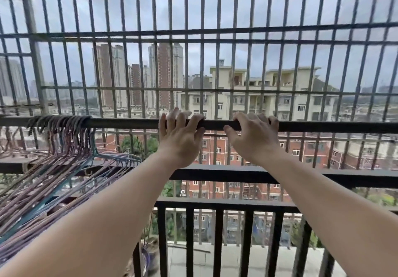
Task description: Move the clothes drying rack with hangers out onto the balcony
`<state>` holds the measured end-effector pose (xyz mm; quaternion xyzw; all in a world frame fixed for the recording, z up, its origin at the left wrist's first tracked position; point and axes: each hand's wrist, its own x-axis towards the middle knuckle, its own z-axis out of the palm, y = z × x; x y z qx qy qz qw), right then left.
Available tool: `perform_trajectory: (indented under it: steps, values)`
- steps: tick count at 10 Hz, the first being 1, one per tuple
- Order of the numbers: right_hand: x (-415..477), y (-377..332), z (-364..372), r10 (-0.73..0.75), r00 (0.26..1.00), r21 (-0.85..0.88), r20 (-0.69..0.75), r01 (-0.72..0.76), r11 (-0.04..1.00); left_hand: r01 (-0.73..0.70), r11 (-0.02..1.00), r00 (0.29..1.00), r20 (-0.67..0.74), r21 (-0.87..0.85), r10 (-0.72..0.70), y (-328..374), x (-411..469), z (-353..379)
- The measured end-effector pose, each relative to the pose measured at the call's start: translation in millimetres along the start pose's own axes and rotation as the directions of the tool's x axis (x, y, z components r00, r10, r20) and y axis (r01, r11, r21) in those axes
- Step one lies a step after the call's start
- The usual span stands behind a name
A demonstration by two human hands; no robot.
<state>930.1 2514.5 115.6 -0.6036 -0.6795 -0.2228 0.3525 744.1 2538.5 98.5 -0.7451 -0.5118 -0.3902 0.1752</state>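
A dark horizontal drying bar (125,123) runs across the view at chest height. Several wire hangers (64,147) in purple and teal hang bunched on its left part and trail down to the lower left. My left hand (181,138) lies over the bar near the middle, fingers curled across its top. Just to the right, my right hand (252,135) grips the same bar with the thumb underneath. Both arms are stretched forward.
A metal security grille (217,33) closes off the balcony just beyond the bar. A dark railing (237,174) with vertical posts stands below it. City buildings lie far outside. A potted plant (148,253) sits low behind the railing.
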Motion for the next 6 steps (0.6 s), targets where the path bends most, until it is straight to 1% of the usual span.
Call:
perform_trajectory:
  steps: [1, 2, 3, 4, 5, 6]
  values:
    - [-5.3, 3.1, 0.5, -0.018, 1.000, -0.037, -0.009, 0.018, 0.999, -0.012, 1.000, 1.000, -0.002, 0.006, 0.012, 2.4, -3.4, 0.0]
    - [-7.0, 7.0, -4.5, -0.012, 0.999, -0.052, 0.042, 0.014, 0.999, -0.014, 0.999, 0.999, 0.034, 0.029, 0.013, 6.0, -3.5, -1.3]
    - [-10.4, 4.0, -9.8, 0.000, 0.995, -0.062, 0.098, 0.006, 0.998, -0.003, 0.998, 0.995, 0.104, 0.057, -0.003, 5.4, -5.2, -6.3]
    - [-17.1, 2.8, -14.5, 0.012, 0.990, -0.047, 0.142, -0.006, 0.999, -0.032, 0.995, 0.994, 0.110, 0.090, 0.022, 6.8, -13.9, -12.7]
    - [-36.8, -0.9, -24.4, -0.011, 0.992, -0.037, 0.128, 0.016, 0.999, -0.112, 0.990, 0.993, -0.022, 0.083, 0.114, 11.5, -42.3, -20.8]
    - [-70.6, -2.1, -21.0, -0.075, 0.997, -0.044, 0.025, 0.076, 0.996, -0.172, 0.985, 0.983, -0.072, 0.010, 0.172, 15.5, -74.2, -16.2]
